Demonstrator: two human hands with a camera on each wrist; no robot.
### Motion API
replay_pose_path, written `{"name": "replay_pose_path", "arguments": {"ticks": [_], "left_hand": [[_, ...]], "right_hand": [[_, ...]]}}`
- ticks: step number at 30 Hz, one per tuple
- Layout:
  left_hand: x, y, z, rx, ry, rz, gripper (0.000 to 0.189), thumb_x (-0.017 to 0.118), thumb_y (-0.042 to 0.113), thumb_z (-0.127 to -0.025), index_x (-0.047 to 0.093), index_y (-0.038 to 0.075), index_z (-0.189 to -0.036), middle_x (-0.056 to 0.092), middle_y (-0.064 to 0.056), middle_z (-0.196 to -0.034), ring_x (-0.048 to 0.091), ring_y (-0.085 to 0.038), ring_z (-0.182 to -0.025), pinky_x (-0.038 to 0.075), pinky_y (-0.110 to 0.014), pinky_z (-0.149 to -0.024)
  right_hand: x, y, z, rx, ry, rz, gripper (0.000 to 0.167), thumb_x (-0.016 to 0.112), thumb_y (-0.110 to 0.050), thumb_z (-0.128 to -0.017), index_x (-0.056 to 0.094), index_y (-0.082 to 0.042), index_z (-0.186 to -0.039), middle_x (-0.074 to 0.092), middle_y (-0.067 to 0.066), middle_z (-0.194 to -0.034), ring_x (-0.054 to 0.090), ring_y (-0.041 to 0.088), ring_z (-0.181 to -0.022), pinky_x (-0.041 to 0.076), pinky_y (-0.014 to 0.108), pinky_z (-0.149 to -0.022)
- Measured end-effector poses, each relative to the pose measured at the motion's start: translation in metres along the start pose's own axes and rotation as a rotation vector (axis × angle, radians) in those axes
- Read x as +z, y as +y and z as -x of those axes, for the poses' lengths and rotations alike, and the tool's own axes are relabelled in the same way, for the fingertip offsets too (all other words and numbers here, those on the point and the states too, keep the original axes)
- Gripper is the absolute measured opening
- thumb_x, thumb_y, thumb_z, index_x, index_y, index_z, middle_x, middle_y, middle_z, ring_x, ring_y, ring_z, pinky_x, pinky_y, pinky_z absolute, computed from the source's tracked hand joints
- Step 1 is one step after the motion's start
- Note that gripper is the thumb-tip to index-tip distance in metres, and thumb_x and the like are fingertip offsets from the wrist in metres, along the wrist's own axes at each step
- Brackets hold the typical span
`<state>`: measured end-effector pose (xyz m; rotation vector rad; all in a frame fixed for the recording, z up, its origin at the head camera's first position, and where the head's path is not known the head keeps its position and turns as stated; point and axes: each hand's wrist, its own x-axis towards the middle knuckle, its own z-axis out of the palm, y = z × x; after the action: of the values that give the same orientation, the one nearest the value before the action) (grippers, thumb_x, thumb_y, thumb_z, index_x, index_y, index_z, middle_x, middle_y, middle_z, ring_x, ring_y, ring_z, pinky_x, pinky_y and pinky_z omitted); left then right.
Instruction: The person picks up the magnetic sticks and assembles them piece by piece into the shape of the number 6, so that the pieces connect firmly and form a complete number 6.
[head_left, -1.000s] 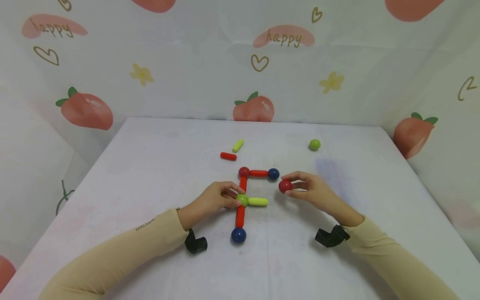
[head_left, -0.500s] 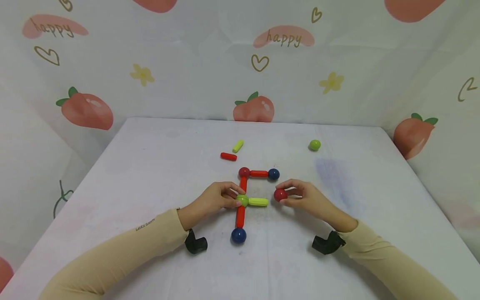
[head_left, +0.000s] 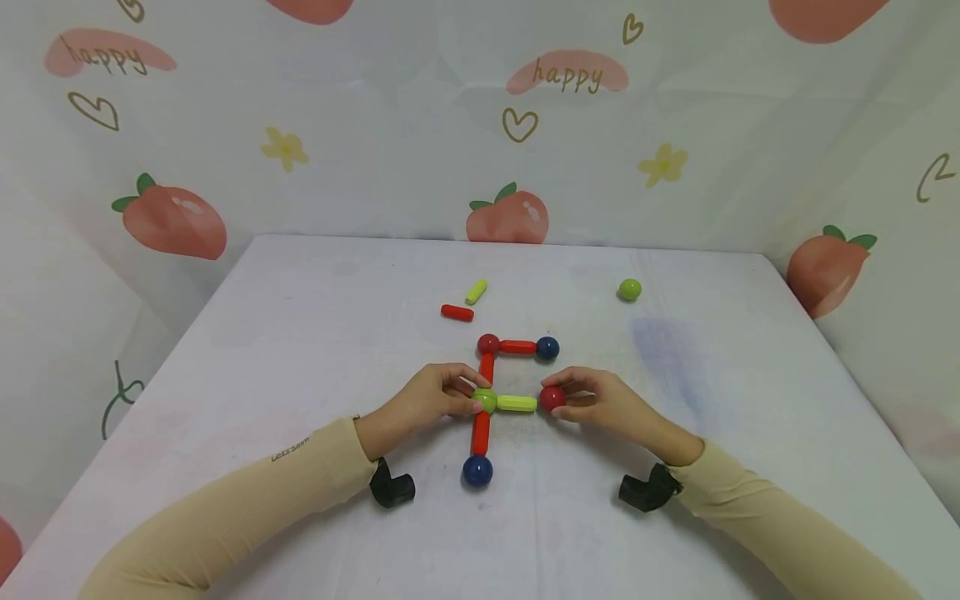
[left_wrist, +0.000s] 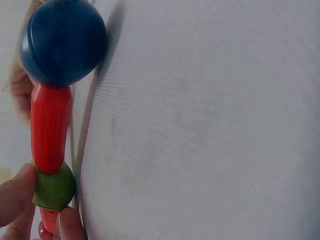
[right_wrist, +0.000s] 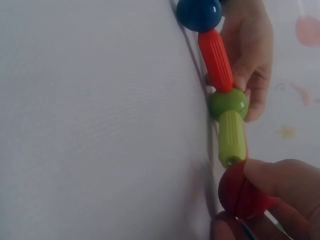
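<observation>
In the head view my left hand [head_left: 438,393] pinches the green ball [head_left: 486,401] at the middle of a ball-and-rod figure on the table. Red rods run from that ball to a near blue ball [head_left: 477,472] and a far red ball [head_left: 488,344]. Another red rod [head_left: 517,347] joins the far red ball to a second blue ball [head_left: 547,348]. A yellow-green rod [head_left: 517,404] points right from the green ball. My right hand [head_left: 611,404] holds a loose red ball [right_wrist: 242,191] between thumb and fingers at this rod's free end; whether they touch, I cannot tell.
Behind the figure lie a loose red rod [head_left: 457,312] and a yellow-green rod [head_left: 476,292]. A green ball [head_left: 629,289] sits at the back right of the white table [head_left: 337,292]. A printed cloth [head_left: 405,125] hangs behind the table.
My right hand has brought the red ball left and nearer to me, up to the end of the yellow-green rod. The left hand and the figure have stayed put.
</observation>
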<state>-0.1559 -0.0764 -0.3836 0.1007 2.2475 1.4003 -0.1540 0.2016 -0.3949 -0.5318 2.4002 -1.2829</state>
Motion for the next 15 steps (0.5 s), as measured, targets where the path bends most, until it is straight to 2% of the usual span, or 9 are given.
{"name": "replay_pose_path", "arguments": {"ticks": [6, 15], "left_hand": [[-0.0003, 0.0003, -0.0004, -0.006, -0.002, -0.007, 0.026, 0.073, 0.006, -0.084, 0.07, 0.012, -0.11, 0.065, -0.008, -0.105, 0.062, -0.017, -0.088, 0.056, -0.027, -0.078], [-0.0007, 0.001, 0.0, 0.005, 0.002, -0.027, 0.026, 0.073, 0.006, -0.084, 0.07, 0.012, -0.109, 0.065, -0.007, -0.105, 0.062, -0.016, -0.088, 0.056, -0.027, -0.077]], "right_hand": [[0.0028, -0.0021, -0.0018, 0.012, -0.014, 0.024, 0.038, 0.073, -0.007, -0.085, 0.063, -0.006, -0.121, 0.065, 0.011, -0.119, 0.063, 0.026, -0.109, 0.054, 0.034, -0.089], [0.0026, -0.003, -0.0013, -0.012, -0.013, 0.031, 0.038, 0.072, -0.006, -0.085, 0.063, -0.004, -0.121, 0.065, 0.013, -0.12, 0.063, 0.027, -0.109, 0.054, 0.035, -0.09]]}}
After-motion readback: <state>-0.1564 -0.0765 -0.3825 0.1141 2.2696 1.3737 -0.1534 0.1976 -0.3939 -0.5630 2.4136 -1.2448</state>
